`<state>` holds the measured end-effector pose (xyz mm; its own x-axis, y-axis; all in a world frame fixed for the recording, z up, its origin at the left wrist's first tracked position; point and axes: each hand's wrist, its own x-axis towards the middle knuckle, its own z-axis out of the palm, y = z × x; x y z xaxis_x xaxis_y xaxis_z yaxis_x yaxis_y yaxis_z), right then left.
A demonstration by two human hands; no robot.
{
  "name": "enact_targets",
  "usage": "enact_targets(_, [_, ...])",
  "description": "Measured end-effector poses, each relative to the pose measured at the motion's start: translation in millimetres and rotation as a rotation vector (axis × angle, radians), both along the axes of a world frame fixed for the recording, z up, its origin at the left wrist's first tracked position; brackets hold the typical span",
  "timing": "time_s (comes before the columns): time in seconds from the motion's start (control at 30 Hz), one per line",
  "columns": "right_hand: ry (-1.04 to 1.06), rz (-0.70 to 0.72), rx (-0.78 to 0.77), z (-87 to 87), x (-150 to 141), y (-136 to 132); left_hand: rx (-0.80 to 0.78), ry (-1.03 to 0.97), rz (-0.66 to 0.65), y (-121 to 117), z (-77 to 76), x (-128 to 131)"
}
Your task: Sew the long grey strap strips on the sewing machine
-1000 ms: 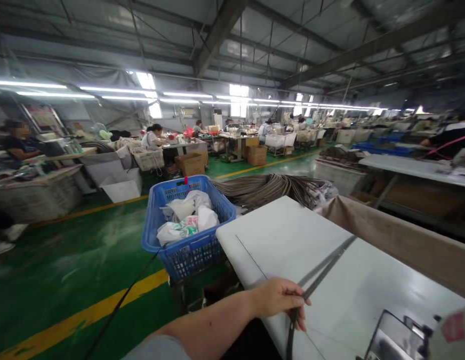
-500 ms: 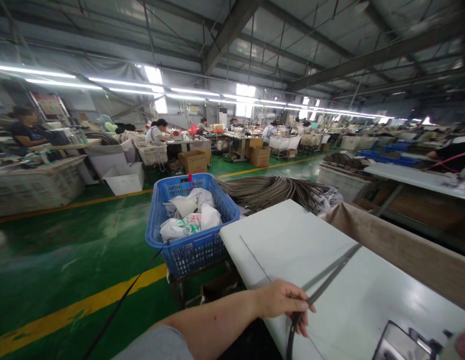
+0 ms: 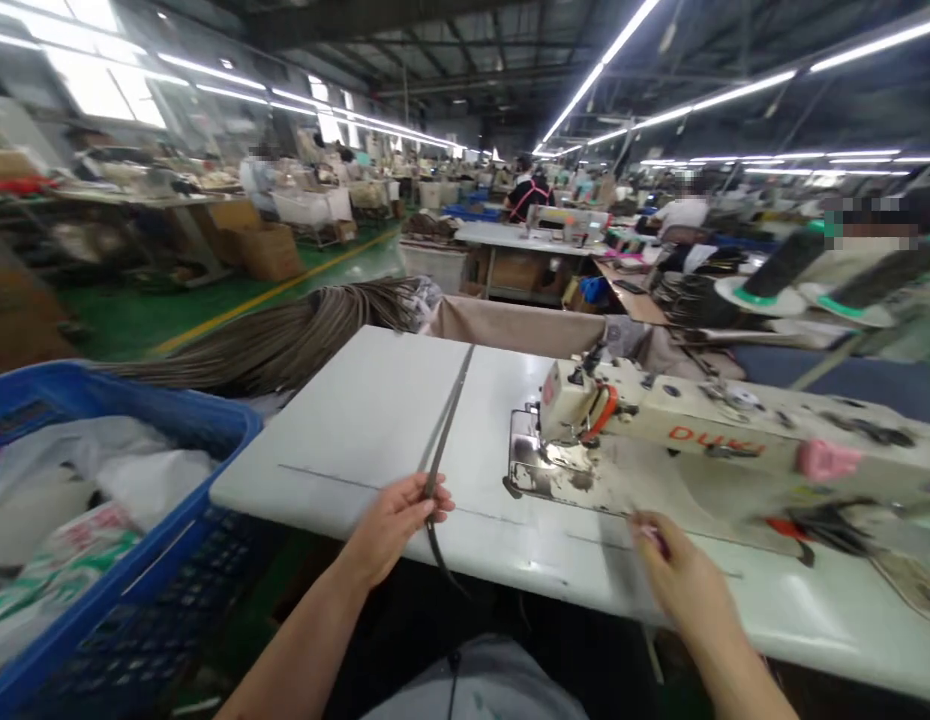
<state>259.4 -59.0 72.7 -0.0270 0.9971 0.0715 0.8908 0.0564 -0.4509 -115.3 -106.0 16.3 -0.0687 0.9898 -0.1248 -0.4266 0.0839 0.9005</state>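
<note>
I now see my right grip [image 3: 679, 565], closed around a small thing [image 3: 655, 541], so both grips are at work, my left grip [image 3: 394, 518] still pinching the strap [image 3: 451, 410] running beyond it over the tabletop [image 3: 337, 425].

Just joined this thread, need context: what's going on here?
The camera wearer's left hand holds a thin dark strip that runs over the white table toward its far edge and hangs past the near one. The right hand is at the near edge, in front of the sewing machine; it seems to grip something small, too blurred to identify. The strip lies left of the machine, not under its needle. A blue basket of white bags stands to the left.
</note>
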Motion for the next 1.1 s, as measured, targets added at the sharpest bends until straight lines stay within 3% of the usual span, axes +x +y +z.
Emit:
enact_targets(0.1, [-0.062,0.102,-0.177,-12.6,-36,15,-0.048,-0.053,-0.008,-9,-0.2,2])
enact_targets(0.17, [-0.09,0.143,-0.207,-14.2,-58,21,-0.071,-0.071,-0.004,-13,1.0,3])
enact_targets(0.43, [-0.271,0.063,-0.277,-10.0,-109,40,-0.114,-0.077,0.102,-25,9.9,-1])
enact_targets(0.9, [-0.364,0.014,-0.263,-11.9,-133,60,-0.148,0.116,0.115,-39,22.4,-5])
enact_targets(1.1, [-0.336,0.154,-0.209,-6.5,-126,66,-0.158,0.118,0.091,-43,27.6,-3])
